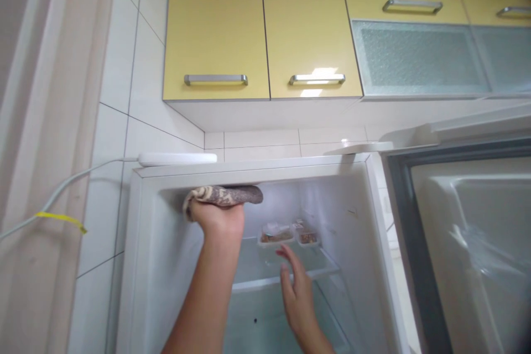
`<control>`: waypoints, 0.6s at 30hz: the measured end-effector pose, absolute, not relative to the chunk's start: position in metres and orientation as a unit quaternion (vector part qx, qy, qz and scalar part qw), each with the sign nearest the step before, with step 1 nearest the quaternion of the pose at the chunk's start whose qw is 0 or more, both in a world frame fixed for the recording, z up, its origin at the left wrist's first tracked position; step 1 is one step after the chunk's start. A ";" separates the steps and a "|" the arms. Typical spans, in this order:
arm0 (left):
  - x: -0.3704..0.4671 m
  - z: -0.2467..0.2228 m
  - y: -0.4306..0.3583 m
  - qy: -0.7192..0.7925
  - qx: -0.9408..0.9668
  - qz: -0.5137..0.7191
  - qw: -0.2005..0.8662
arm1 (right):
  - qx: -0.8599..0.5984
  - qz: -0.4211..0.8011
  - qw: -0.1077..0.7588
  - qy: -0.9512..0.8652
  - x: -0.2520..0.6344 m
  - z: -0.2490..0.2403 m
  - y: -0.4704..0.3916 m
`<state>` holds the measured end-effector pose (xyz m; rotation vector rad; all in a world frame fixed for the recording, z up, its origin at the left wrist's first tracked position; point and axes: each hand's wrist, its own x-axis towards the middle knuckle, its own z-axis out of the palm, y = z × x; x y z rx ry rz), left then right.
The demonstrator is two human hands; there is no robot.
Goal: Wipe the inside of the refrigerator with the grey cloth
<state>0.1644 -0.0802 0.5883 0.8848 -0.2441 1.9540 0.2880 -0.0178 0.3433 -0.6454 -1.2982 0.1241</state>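
My left hand [222,217] is raised inside the open fridge and holds a folded brown-and-cream patterned cloth [226,195] up against the top of the compartment. The cloth covers most of its fingers. Lower and to the right, my right hand [296,293] is held with thumb and fingers apart, holding nothing. It is in front of the glass shelf [257,260]. Beyond its fingertips, two clear plastic boxes [276,234] with brownish contents stand at the back right of that shelf; what is in them is too small to make out.
The fridge door [477,243] stands open at the right, with a plastic bag in it. A flat white device [178,159] with a cable [70,182] lies on top of the fridge. Yellow wall cabinets [215,22] hang above. A tiled wall [120,83] rises at the left.
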 end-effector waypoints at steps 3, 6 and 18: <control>0.200 0.581 -0.078 -0.085 0.320 0.777 0.536 | -0.193 0.295 0.727 -0.590 0.254 0.405 -0.036; 0.221 0.574 -0.073 -0.028 0.329 0.706 0.627 | -0.114 0.418 0.741 -0.512 0.250 0.456 -0.038; 0.151 0.498 -0.053 0.351 0.649 0.581 0.344 | 0.085 0.489 0.824 -0.273 0.323 0.545 -0.033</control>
